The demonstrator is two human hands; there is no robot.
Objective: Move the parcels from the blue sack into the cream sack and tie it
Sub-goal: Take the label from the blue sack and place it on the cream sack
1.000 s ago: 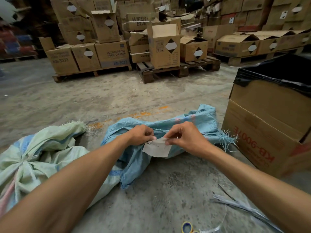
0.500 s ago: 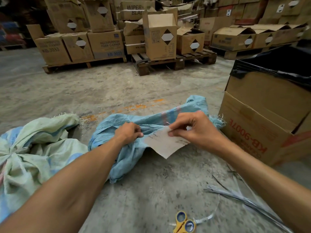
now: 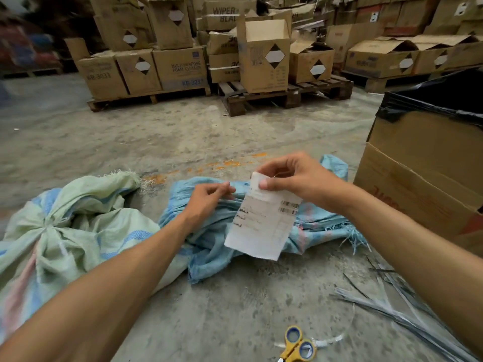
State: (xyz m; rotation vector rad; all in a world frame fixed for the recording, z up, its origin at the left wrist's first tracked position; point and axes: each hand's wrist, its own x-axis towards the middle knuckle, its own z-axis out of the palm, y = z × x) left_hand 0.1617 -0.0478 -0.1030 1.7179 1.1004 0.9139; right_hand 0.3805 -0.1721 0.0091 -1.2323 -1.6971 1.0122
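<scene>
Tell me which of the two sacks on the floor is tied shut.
The cream sack on the left, gathered into a knot; the blue sack beside it lies flat and untied.

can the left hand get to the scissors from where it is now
Probably yes. The scissors lie in the open on the concrete floor, with nothing on or over them. But the left hand is on the blue sack, so it would first have to let go.
</scene>
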